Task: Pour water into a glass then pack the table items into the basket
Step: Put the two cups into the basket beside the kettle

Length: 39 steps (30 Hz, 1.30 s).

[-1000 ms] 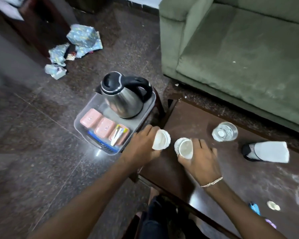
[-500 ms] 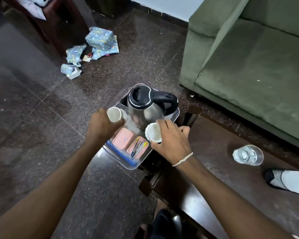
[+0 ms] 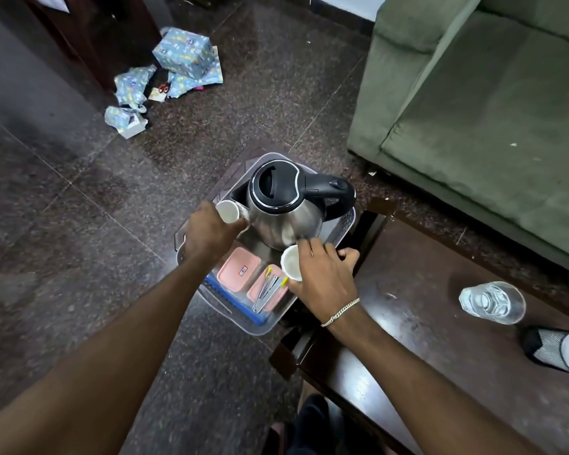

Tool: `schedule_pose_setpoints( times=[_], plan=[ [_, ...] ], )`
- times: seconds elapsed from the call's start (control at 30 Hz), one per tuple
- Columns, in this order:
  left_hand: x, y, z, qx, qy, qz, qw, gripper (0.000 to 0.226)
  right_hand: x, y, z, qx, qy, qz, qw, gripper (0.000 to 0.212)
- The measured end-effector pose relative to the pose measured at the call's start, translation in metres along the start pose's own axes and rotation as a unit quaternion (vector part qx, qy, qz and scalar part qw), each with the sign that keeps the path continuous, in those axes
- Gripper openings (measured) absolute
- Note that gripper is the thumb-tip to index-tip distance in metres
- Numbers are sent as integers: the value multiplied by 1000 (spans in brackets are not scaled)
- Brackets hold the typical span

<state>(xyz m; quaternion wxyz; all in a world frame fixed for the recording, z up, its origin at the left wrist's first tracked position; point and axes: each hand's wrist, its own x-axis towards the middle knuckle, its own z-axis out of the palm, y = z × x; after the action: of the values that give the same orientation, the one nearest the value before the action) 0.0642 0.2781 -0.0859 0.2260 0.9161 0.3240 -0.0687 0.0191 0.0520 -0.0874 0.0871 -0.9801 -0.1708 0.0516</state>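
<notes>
Both hands (image 3: pixel 211 231) hold cups (image 3: pixel 228 211) over seemingly crowded basket (image 3: pixel 263 326).

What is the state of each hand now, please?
Left hand: closed around a small white cup, beside the steel kettle.
Right hand: closed around another small white cup, over the clear plastic basket.

You hold two small white cups over the clear plastic basket (image 3: pixel 344 229): one cup (image 3: pixel 228 212) left of the steel kettle (image 3: pixel 284 205), the other cup (image 3: pixel 291 262) at its near side. Pink lidded boxes (image 3: pixel 239 269) lie inside. The water-filled glass (image 3: pixel 491 302) stands on the dark table (image 3: pixel 440 372).
</notes>
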Motion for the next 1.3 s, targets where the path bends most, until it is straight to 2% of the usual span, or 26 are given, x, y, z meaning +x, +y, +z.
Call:
schedule_pose_setpoints(
  times=[0.33, 0.97, 1.13, 1.3],
  plan=[
    [12, 4, 9, 103, -9, 34, 994, 77, 0, 0, 13, -1, -4, -5, 1000, 59],
    [2, -5, 22, 81, -46, 52, 994, 78, 0, 5, 27, 86, -49, 5, 995, 63],
    [-9, -1, 14, 90, -61, 76, 991, 87, -7, 11, 22, 123, -27, 12, 992, 60],
    [-41, 7, -3, 119, -24, 146, 982, 87, -30, 35, 7, 143, 38, 32, 988, 57]
  ],
)
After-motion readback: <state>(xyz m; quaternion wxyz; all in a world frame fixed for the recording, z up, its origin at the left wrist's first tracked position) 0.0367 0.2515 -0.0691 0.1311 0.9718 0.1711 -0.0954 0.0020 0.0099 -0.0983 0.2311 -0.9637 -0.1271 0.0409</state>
